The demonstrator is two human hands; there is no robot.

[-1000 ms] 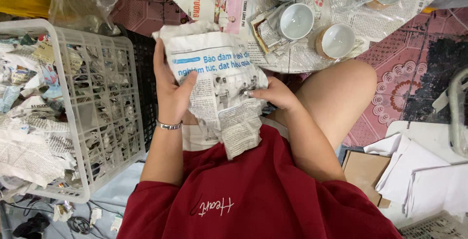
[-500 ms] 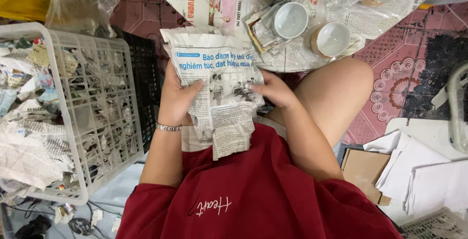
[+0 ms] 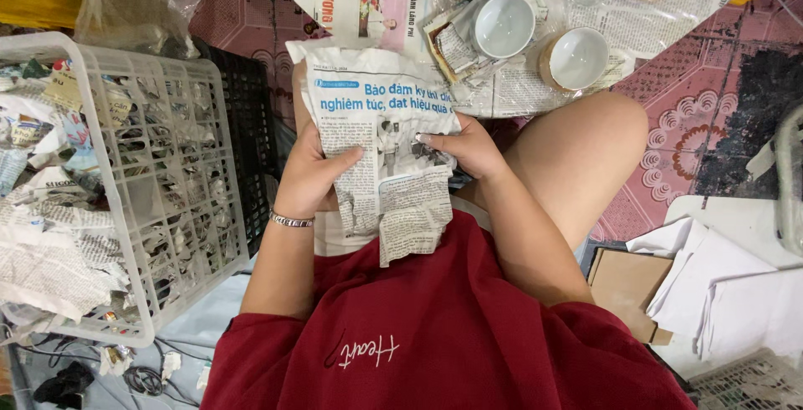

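Both our hands grip newspaper bundle [image 3: 381, 142] over lap: left hand [image 3: 314, 177] clasps its left edge, thumb on front; right hand [image 3: 470, 147] pinches right side. White crate [image 3: 180, 167] of paper-wrapped pieces at left. Two white cups [image 3: 504, 25] on newspaper ahead.

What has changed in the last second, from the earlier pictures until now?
Very little. Both hands keep their grip on the newspaper-wrapped bundle; the left hand stays on its left side, and the right hand has shifted slightly inward across its front. The loose paper flap still hangs below. The white basket and the cups stayed where they were.
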